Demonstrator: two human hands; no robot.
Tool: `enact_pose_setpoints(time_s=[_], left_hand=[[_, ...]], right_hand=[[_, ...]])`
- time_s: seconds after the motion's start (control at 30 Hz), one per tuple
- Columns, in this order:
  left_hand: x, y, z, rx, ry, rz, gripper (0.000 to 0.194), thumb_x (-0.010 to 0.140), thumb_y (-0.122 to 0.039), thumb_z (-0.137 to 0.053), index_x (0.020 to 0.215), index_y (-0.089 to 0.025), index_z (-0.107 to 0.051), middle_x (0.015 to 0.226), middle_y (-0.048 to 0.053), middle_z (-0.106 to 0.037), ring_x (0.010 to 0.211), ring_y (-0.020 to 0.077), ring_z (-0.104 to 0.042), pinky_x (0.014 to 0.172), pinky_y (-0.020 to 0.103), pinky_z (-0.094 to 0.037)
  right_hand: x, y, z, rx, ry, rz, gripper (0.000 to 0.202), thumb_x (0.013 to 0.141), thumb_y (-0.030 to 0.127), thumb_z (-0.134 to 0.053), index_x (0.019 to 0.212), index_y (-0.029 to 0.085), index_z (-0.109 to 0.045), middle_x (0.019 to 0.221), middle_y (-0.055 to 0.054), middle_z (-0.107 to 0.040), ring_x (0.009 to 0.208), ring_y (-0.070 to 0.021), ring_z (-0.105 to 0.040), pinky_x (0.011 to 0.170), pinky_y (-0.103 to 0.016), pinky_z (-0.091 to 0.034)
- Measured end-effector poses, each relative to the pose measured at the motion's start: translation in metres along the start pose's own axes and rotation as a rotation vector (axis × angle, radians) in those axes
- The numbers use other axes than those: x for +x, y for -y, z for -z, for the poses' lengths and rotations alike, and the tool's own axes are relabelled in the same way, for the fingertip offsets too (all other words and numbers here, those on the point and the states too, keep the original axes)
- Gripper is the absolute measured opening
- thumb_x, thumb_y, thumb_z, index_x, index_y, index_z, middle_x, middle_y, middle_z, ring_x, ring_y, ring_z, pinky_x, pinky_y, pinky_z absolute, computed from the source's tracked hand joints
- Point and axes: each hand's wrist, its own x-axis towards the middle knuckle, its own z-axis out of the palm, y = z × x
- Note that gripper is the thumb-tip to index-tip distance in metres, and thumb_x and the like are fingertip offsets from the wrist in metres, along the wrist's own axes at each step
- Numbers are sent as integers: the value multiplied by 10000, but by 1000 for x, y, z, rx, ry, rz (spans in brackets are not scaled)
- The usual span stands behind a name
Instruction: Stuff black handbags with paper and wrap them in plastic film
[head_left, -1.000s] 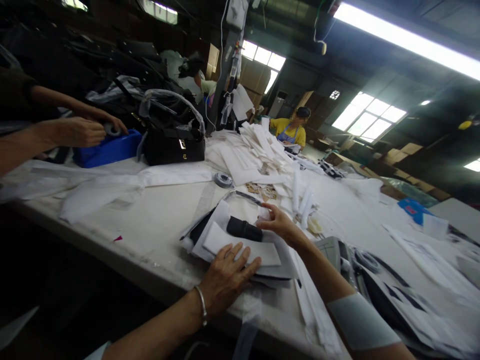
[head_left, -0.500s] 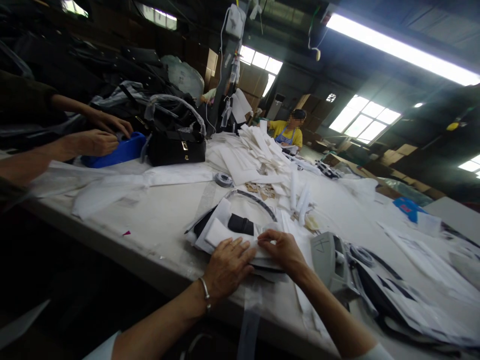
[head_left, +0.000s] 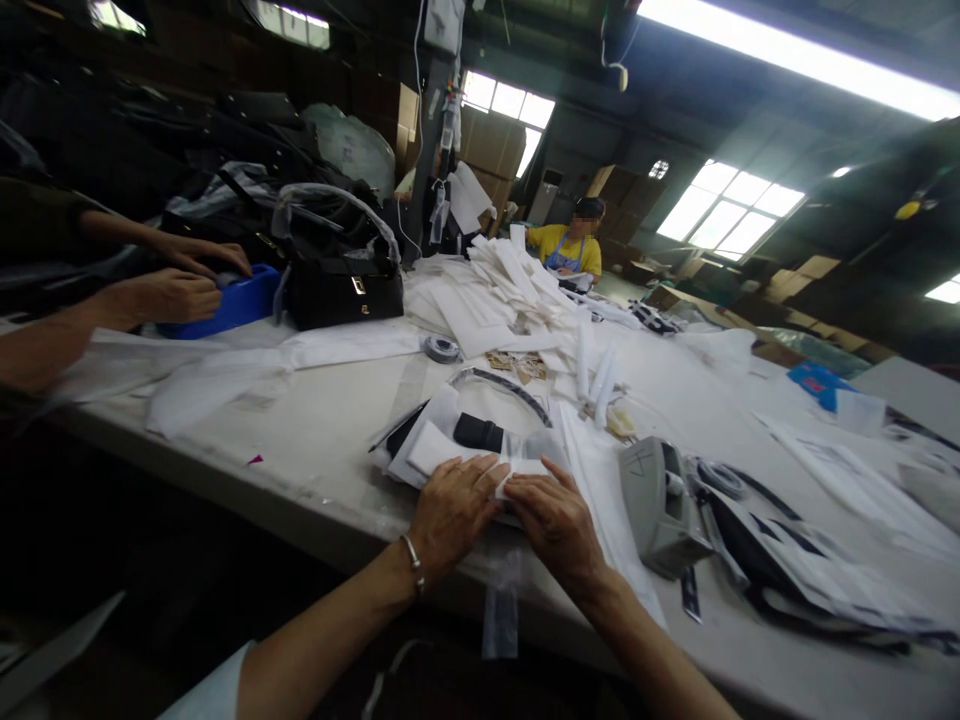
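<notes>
A handbag lies flat on the table before me, partly covered with white wrapping sheet [head_left: 439,452]. Its arched handle [head_left: 517,388] points away from me, and a black strap piece [head_left: 478,432] shows on top. My left hand [head_left: 459,505] rests flat on the near side of the wrapping, fingers extended. Alongside it, my right hand [head_left: 553,515] is laid over the wrapping with its fingers stretched out, thumb near my left hand. Both palms hide the bag's near part. A strip of clear tape [head_left: 501,605] hangs from the table edge below my hands.
A grey tape dispenser [head_left: 652,505] stands right of the bag, with another wrapped bag [head_left: 787,560] beyond it. White sheets [head_left: 480,300] are heaped behind. At left, a co-worker's hands [head_left: 187,285] handle a blue object [head_left: 232,305] beside a black handbag [head_left: 345,292].
My right hand has gone from a pinch above the wrapping to lying on it with fingers extended. My left hand stays pressed on the bag. The view has shifted slightly.
</notes>
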Motion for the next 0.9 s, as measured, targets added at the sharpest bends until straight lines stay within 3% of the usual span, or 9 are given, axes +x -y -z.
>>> enact_pose_setpoints(time_s=[0.17, 0.47, 0.67, 0.9], left_hand=[[0, 2, 2, -13, 48, -43, 331, 977, -279, -522, 1306, -254, -555, 1388, 48, -582, 1254, 214, -553, 1033, 421, -389], [0, 4, 10, -105, 118, -92, 367, 996, -207, -441, 1334, -299, -552, 1309, 10, -645, 1269, 202, -551, 1056, 457, -371], [-2, 2, 2, -117, 65, -137, 306, 996, -176, -420, 1214, -230, -629, 1281, 24, -663, 1269, 203, -551, 1125, 460, -304], [-4, 5, -4, -187, 14, -156, 302, 1005, -179, -384, 1155, -219, -643, 1225, 12, -695, 1209, 163, -597, 1053, 377, -401]], right_hand=[[-10, 3, -1, -27, -4, 38, 263, 924, 122, -556, 1119, 262, -664, 1063, -35, -743, 1030, -191, -681, 1114, -495, -395], [-21, 5, -7, -14, -100, 83, 260, 908, 90, -573, 1084, 255, -669, 968, -32, -728, 933, -189, -665, 973, -417, -524], [-22, 7, -9, -15, -74, 58, 241, 923, 104, -555, 1055, 251, -691, 899, -31, -716, 879, -186, -660, 940, -399, -545], [-32, 10, 1, 63, -63, 79, 327, 909, 59, -550, 1177, 223, -644, 998, -52, -716, 989, -186, -671, 1028, -440, -513]])
